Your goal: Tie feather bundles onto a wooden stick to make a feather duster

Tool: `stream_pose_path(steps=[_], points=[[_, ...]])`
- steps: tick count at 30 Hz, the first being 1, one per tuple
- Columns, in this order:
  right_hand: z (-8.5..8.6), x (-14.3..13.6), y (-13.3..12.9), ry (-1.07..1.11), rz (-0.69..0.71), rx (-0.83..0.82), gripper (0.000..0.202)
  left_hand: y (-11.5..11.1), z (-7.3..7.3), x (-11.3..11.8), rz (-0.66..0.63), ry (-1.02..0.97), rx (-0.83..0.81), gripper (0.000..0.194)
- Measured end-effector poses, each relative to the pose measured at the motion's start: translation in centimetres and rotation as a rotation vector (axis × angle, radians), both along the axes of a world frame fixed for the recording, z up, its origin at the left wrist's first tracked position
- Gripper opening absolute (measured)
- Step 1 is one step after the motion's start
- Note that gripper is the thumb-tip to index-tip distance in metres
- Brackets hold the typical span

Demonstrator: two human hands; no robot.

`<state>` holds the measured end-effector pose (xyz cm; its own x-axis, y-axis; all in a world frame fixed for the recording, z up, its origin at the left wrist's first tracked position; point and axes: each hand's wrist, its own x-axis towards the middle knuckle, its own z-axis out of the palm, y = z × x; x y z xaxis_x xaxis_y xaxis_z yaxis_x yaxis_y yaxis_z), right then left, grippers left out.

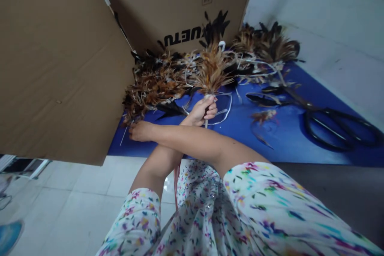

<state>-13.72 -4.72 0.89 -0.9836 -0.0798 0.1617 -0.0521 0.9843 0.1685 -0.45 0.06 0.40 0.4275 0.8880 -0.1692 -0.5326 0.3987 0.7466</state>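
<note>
My arms cross, the right one lying over the left. Wrapped round the pale stem of a brown feather bunch (pixel 212 68), my left hand (pixel 204 111) holds it upright with black feathers at its top. My right hand (pixel 141 131) is at the left edge of the table, its fingers curled at the near end of a pile of brown feathers (pixel 159 84); what they pinch is hidden. A thin white quill (pixel 123 136) shows beside those fingers. White string (pixel 230 108) loops on the blue tabletop (pixel 237 140) by my left hand.
Large black-handled scissors (pixel 327 124) lie at the right, near a small loose feather tuft (pixel 264 116). Another feather bunch (pixel 273 44) rests at the back right. Cardboard panels (pixel 60 68) stand along the left and back. Tiled floor (pixel 66 208) lies below.
</note>
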Motion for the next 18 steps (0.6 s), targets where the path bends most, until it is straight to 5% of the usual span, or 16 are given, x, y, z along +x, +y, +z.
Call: stream_pose_path(steps=[10, 18], points=[[-0.3, -0.4, 1.1, 0.05, -0.025, 0.006, 0.048, 0.1, 0.3, 0.1, 0.028, -0.037, -0.045, 0.018], [-0.3, -0.8, 1.5, 0.061, -0.006, -0.113, 0.021, 0.1, 0.5, -0.1, 0.04, -0.064, -0.062, 0.016]])
